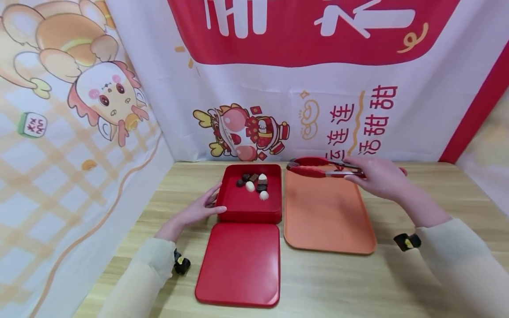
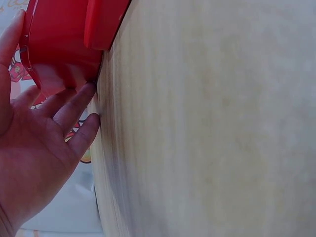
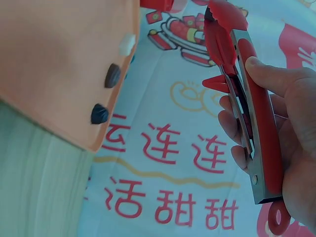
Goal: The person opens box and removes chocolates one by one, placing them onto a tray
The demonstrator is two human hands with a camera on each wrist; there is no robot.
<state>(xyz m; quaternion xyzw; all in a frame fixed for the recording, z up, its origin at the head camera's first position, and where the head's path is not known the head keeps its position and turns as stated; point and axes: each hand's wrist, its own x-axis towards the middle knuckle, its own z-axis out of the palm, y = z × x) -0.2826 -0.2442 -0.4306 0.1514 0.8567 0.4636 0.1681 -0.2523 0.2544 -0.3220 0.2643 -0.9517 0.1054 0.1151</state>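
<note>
In the head view my right hand (image 1: 377, 176) grips red-and-silver tongs (image 1: 318, 173) over the far edge of an orange tray (image 1: 328, 216). A dark piece that looks like a chocolate (image 1: 292, 164) shows between the tong tips, near the box's right wall. My left hand (image 1: 200, 208) rests at the left side of a red square box (image 1: 250, 216), its fingers spread loosely along the wall. Inside the box lie several dark, brown and white chocolates (image 1: 250, 186). The right wrist view shows a white chocolate (image 3: 127, 45) and two dark chocolates (image 3: 99, 114) along the tray's edge.
A flat red lid (image 1: 240, 265) lies on the wooden table (image 1: 318, 282) right in front of the box. Printed cloth (image 1: 246, 79) hangs behind the table and along its left side. The tray stands close beside the box.
</note>
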